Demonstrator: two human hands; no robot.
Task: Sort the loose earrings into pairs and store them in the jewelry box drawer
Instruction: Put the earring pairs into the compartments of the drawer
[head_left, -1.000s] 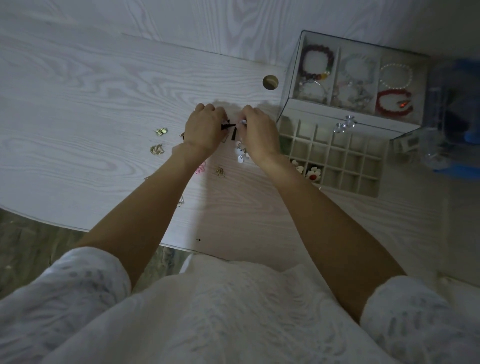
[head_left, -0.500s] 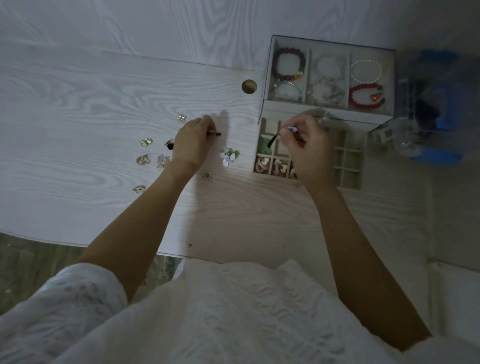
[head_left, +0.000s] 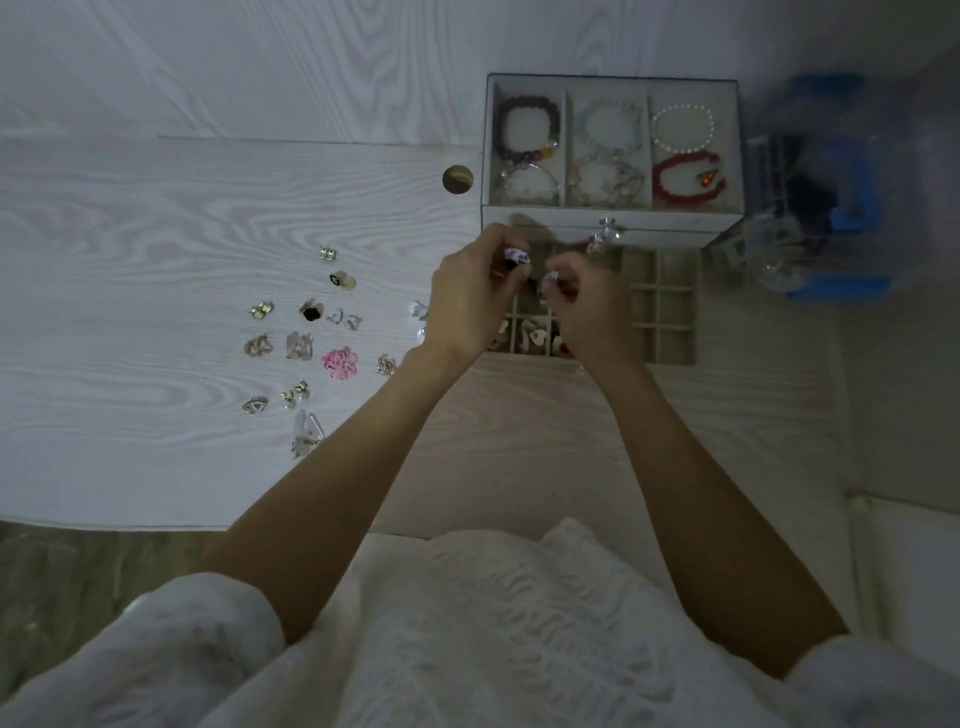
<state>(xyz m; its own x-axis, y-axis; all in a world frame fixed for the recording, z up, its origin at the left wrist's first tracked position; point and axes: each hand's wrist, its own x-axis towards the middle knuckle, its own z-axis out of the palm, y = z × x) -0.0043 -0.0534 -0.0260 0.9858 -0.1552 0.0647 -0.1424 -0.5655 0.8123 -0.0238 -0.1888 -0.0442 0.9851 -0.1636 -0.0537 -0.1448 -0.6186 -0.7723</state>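
No writing can be read. The left hand (head_left: 470, 304) and the right hand (head_left: 592, 312) are both curled, each pinching something small and dark above the open drawer (head_left: 670, 306); about fourteen loose earrings (head_left: 339, 362) lie left of them

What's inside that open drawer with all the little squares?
The drawer shows earrings in its near-left squares; the right squares look bare. Both hands hover above, covering several squares.
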